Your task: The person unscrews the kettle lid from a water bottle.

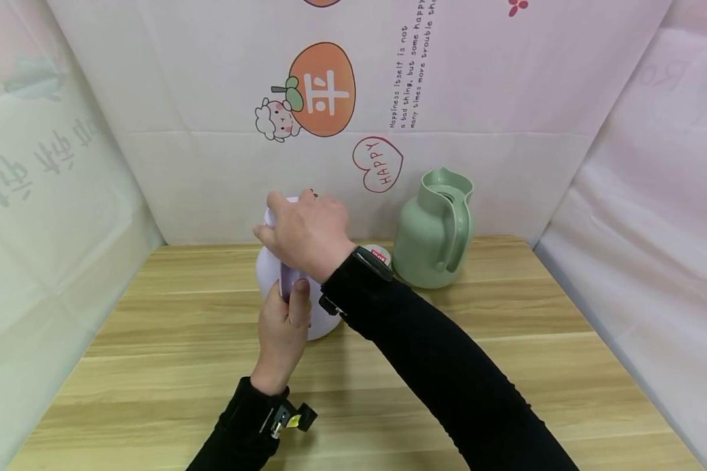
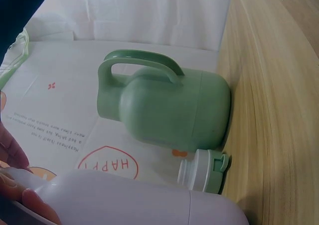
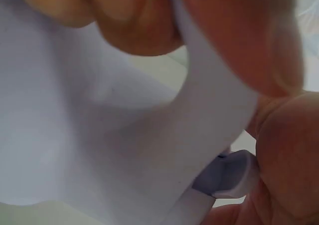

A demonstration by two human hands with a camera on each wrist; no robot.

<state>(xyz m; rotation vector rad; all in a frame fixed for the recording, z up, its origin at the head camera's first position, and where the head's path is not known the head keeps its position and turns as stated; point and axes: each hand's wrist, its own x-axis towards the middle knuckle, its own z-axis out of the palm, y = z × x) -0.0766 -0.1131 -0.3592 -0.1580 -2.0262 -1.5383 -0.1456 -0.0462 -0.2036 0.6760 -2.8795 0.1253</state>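
Both hands grip the lilac jug [image 1: 321, 314]: left hand [image 1: 283, 327] on its handle, right hand [image 1: 306, 232] over its top; "HAPPY" heart [image 1: 378, 165] is behind, bare surface [image 1: 153, 366] is left.

A wooden table [image 1: 507, 366] with pale, lengthwise grain carries everything here. White printed sheets wall it in at the back and on both sides.

A pale lilac jug [image 1: 324, 320] stands upright on the table near the middle, towards the back edge. Well to its right, close to the back wall, stands a sage-green jug [image 1: 430, 248], also upright, with its handle turned to the right and its mouth uncovered.

Between the two jugs, just beside the base of the green one, a white and green stopper lid [image 2: 202, 171] lies on the table; in the head view only its top edge shows behind a dark sleeve.
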